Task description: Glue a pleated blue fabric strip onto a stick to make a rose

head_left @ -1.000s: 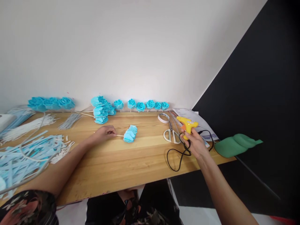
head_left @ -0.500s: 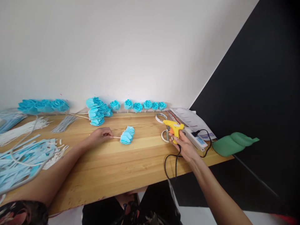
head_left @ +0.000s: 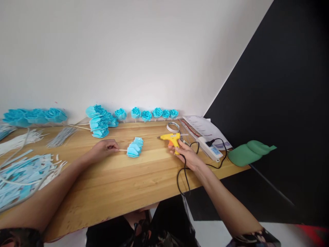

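Note:
Between the fingers of my left hand [head_left: 105,150] is the thin pale stick of a blue paper flower [head_left: 135,148]. The flower's layered petals lie to the right of that hand, just over the wooden table [head_left: 123,185]. My right hand [head_left: 186,154] is wrapped round the handle of a yellow glue gun [head_left: 171,138], whose nozzle points left toward the flower with a gap between them. A black cord [head_left: 185,171] hangs from the gun's grip.
Finished blue flowers [head_left: 146,115] stand along the wall, with a stacked bunch [head_left: 99,121] further left. Paper strips [head_left: 28,175] cover the table's left side. A tape roll [head_left: 173,127], a power strip [head_left: 209,149], printed sheets [head_left: 205,128] and a green bottle-shaped object [head_left: 248,153] are on the right.
My right hand has brought the glue gun leftward, closer to the flower. My left hand still holds the flower by its stick. The whole view has shifted slightly.

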